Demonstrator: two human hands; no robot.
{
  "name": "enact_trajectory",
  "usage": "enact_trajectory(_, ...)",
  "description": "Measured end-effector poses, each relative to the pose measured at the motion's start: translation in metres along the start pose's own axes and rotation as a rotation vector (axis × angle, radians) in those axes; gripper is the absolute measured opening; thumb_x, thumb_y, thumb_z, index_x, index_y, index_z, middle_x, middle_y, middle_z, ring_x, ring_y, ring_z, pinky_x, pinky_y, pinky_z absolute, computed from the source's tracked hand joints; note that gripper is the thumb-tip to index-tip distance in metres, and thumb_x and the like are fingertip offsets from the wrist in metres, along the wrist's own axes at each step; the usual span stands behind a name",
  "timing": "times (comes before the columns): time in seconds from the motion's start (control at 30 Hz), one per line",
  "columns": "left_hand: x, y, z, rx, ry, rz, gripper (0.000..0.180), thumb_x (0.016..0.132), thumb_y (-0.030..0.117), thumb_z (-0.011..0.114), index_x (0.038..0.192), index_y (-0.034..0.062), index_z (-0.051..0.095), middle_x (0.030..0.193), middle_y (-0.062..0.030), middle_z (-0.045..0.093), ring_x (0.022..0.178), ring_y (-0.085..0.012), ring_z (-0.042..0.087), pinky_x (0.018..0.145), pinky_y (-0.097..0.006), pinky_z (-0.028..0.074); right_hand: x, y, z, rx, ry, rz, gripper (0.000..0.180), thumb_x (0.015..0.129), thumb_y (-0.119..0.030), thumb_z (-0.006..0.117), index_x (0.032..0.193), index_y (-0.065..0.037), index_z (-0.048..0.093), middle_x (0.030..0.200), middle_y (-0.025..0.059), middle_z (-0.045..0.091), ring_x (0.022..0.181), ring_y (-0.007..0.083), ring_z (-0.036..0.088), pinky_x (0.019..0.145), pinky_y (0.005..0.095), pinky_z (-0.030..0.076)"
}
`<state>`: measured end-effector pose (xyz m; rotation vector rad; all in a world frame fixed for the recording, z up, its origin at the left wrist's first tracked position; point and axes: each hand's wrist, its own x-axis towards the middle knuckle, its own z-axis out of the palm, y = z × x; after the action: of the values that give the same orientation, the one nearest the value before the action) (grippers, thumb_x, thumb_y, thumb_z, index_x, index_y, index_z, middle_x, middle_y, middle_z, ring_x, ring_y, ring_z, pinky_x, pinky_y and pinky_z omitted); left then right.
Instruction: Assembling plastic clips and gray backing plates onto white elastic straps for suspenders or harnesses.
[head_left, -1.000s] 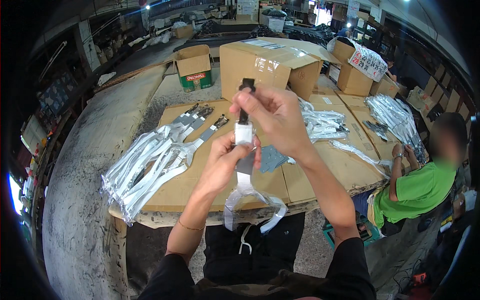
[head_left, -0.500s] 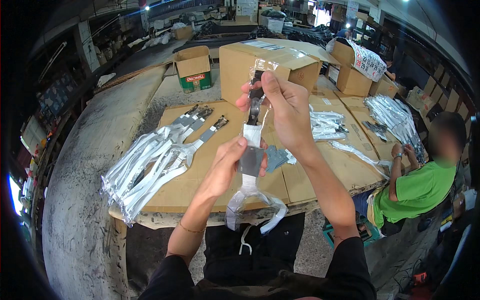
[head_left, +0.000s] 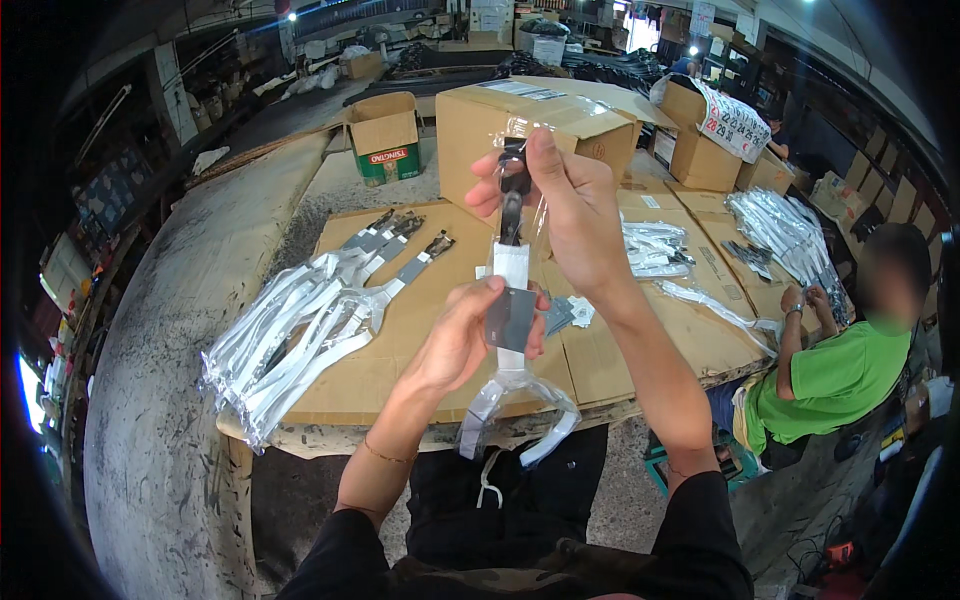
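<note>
Clear film wrapped the black clip (head_left: pixel 511 215) and the strap (head_left: pixel 511 266), which hung upright above the near edge of the surface (head_left: pixel 350 437). The left hand (head_left: pixel 452 335) had its grip closed on the strap and a smooth grey card (head_left: pixel 511 320); whether the card went right around the strap could not be told. The right hand (head_left: pixel 580 205) kept a narrow grip, thumb against fingers, on the filmed clip. Below the card, the strap split into a glossy white loop.

Beyond stood a green-and-brown box (head_left: pixel 383 140), flaps up, its inside too shadowed to read, and a larger carton (head_left: pixel 475 140) with shiny tape; its contents were hidden. On flat brown cardboard (head_left: pixel 420 270), a left pile (head_left: pixel 300 320) of crinkled, film-wrapped white straps fanned out. Flat grey tags (head_left: pixel 556 316) lay just behind the left hand, and a right pile (head_left: pixel 655 248) of white straps beyond the right wrist.
</note>
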<state>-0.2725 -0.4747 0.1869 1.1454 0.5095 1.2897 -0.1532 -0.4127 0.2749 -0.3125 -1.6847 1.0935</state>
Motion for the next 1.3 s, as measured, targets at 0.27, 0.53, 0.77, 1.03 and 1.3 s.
enact_trajectory(0.27, -0.001, 0.003, -0.001, 0.017, 0.11, 0.017, 0.055, 0.096, 0.045, 0.034, 0.088, -0.0049, 0.056, 0.061, -0.0113, 0.055, 0.054, -0.0188, 0.051, 0.056, -0.031, 0.044, -0.005, 0.016, -0.004, -0.081, -0.045, -0.01, 0.048, 0.096, -0.041, 0.048, 0.098, 0.005, 0.063, 0.08, 0.0092, 0.066, 0.073, 0.0107, 0.059, 0.068, 0.025, 0.047)
enact_trajectory(0.53, -0.002, 0.001, -0.001, 0.034, 0.075, 0.079, 0.044, 0.095, 0.036, 0.036, 0.096, -0.0036, 0.055, 0.064, -0.0123, 0.056, 0.058, -0.0187, 0.053, 0.058, -0.031, 0.044, -0.006, 0.011, -0.004, -0.102, -0.068, 0.025, 0.028, 0.092, -0.022, 0.059, 0.096, 0.005, 0.064, 0.084, 0.0098, 0.067, 0.074, 0.0104, 0.06, 0.069, 0.026, 0.049)
enact_trajectory(0.77, -0.006, -0.003, -0.001, 0.147, 0.023, 0.072, 0.043, 0.097, 0.038, 0.039, 0.107, -0.003, 0.051, 0.071, -0.0113, 0.057, 0.062, -0.0191, 0.056, 0.062, -0.03, 0.045, -0.005, 0.007, -0.004, -0.065, 0.011, 0.007, 0.033, 0.093, -0.027, 0.057, 0.092, 0.005, 0.064, 0.079, 0.0094, 0.066, 0.067, 0.0096, 0.06, 0.061, 0.0234, 0.049)
enact_trajectory(1.03, -0.012, 0.002, 0.0, 0.192, -0.038, 0.045, 0.02, 0.096, 0.014, 0.05, 0.103, -0.0042, 0.053, 0.074, -0.007, 0.058, 0.065, -0.0143, 0.057, 0.061, -0.028, 0.046, -0.003, 0.008, 0.003, 0.141, 0.148, -0.064, 0.047, 0.094, -0.039, 0.054, 0.111, 0.005, 0.057, 0.079, 0.0109, 0.066, 0.073, 0.0128, 0.062, 0.068, 0.025, 0.05)
enact_trajectory(1.3, -0.011, -0.002, -0.004, 0.124, 0.009, 0.072, 0.046, 0.099, 0.038, 0.038, 0.098, -0.0053, 0.055, 0.07, -0.0103, 0.058, 0.061, -0.0172, 0.057, 0.06, -0.029, 0.047, -0.001, 0.011, -0.008, 0.046, -0.018, 0.035, 0.028, 0.091, -0.021, 0.061, 0.105, 0.003, 0.06, 0.079, 0.008, 0.067, 0.07, 0.0115, 0.061, 0.066, 0.0252, 0.05)
